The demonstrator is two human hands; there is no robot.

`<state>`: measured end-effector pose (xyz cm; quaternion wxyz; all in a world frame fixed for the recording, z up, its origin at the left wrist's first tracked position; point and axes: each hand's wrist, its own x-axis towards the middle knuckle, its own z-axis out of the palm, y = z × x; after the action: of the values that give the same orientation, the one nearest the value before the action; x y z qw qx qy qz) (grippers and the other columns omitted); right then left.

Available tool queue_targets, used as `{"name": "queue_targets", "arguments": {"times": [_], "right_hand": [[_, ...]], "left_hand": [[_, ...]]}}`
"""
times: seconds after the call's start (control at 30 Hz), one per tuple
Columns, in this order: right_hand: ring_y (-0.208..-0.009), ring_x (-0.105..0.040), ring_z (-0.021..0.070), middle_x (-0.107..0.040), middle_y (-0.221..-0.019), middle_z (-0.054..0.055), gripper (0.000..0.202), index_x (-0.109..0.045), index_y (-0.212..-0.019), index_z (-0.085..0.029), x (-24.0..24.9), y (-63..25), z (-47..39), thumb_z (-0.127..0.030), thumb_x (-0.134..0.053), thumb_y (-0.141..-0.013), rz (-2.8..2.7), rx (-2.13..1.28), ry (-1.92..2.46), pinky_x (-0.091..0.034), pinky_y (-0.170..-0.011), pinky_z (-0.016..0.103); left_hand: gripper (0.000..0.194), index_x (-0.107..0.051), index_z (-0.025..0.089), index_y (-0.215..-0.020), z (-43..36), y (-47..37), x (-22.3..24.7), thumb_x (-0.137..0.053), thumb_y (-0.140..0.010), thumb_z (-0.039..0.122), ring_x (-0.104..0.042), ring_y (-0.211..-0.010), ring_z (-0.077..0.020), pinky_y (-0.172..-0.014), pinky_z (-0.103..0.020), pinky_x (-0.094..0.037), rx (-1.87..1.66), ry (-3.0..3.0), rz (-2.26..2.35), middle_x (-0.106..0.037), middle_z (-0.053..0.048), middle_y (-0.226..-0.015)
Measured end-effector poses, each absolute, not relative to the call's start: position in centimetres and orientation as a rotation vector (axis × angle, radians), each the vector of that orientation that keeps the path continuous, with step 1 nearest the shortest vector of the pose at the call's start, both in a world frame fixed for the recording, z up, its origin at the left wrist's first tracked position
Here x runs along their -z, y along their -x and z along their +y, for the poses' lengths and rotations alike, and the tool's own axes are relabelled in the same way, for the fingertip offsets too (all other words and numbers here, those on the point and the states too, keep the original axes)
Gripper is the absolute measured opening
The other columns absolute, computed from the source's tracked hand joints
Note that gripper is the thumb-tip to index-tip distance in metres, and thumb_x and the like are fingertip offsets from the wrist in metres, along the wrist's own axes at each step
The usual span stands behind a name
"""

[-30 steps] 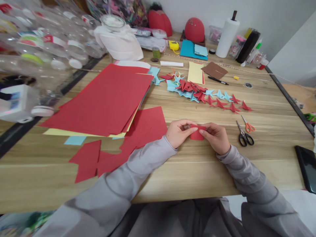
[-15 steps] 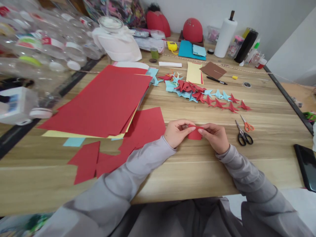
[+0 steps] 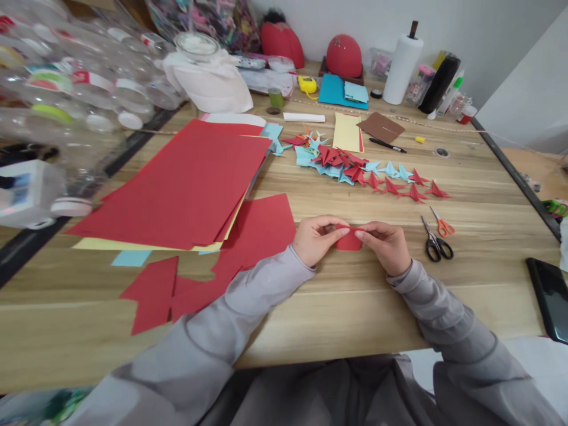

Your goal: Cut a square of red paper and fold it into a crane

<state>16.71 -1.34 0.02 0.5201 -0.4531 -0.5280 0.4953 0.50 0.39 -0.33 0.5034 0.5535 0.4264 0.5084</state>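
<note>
A small piece of red paper (image 3: 348, 242) is held between my two hands above the wooden table. My left hand (image 3: 316, 239) pinches its left side, thumb in front, with the fingers behind mostly hidden. On the other side my right hand (image 3: 387, 245) grips the upper right edge the same way. The paper looks folded along its top; its back is out of sight. Right of my right hand lie black-handled scissors (image 3: 435, 241) and small orange-handled scissors (image 3: 443, 223). Beyond my hands, folded red paper cranes (image 3: 392, 186) and light-blue ones (image 3: 390, 170) lie in a cluster.
Large red sheets (image 3: 177, 183) are stacked at left, with red offcuts (image 3: 153, 290) before them. Farther back are a black pen (image 3: 387, 145), brown paper (image 3: 380, 126) and a yellow tape measure (image 3: 307, 86). A phone (image 3: 550, 302) lies at the right edge; plastic bottles (image 3: 93, 89) crowd the far left.
The camera view has shifted very slightly. Both hands keep their pinch on the red paper, with hardly any visible movement.
</note>
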Motion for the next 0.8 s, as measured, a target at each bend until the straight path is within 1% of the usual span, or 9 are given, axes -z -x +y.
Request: {"name": "queue_targets", "arguments": {"times": [0.2, 0.53, 0.8], "right_hand": [[-0.051, -0.055, 0.008, -0.065, -0.059, -0.001, 0.01, -0.07, -0.069, -0.018, 0.07, -16.73, -1.32, -0.025, -0.075, -0.064, -1.269, -1.181, 1.107, -0.046, -0.052, 0.022], [-0.05, -0.056, 0.0092, -0.063, -0.056, -0.002, 0.013, -0.07, -0.068, -0.018, -0.14, -16.71, -1.27, -0.029, -0.076, -0.063, -1.244, -1.222, 1.112, -0.046, -0.051, 0.023], [-0.054, -0.056, 0.0095, -0.067, -0.063, 0.0, 0.019, -0.07, -0.069, -0.018, -0.01, -16.7, -1.29, -0.033, -0.076, -0.061, -1.293, -1.198, 1.136, -0.048, -0.055, 0.025]], "left_hand": [[0.013, -0.07, 0.015, -0.07, 0.38, -0.5, 0.27, -0.074, -0.063, 0.025, -0.057, -0.057, -0.0099, -0.055, -0.022, -0.046, -1.228, -1.333, 1.031, -0.068, -0.002, -0.067], [0.013, -0.07, 0.016, -0.07, 0.34, -0.49, 0.17, -0.074, -0.063, 0.027, -0.059, -0.06, -0.0111, -0.059, -0.024, -0.049, -1.221, -1.338, 1.025, -0.069, -0.003, -0.069], [0.013, -0.069, 0.015, -0.068, 0.32, -0.46, 0.19, -0.073, -0.064, 0.027, -0.056, -0.056, -0.0102, -0.055, -0.023, -0.045, -1.21, -1.37, 1.027, -0.068, -0.003, -0.066]]}}
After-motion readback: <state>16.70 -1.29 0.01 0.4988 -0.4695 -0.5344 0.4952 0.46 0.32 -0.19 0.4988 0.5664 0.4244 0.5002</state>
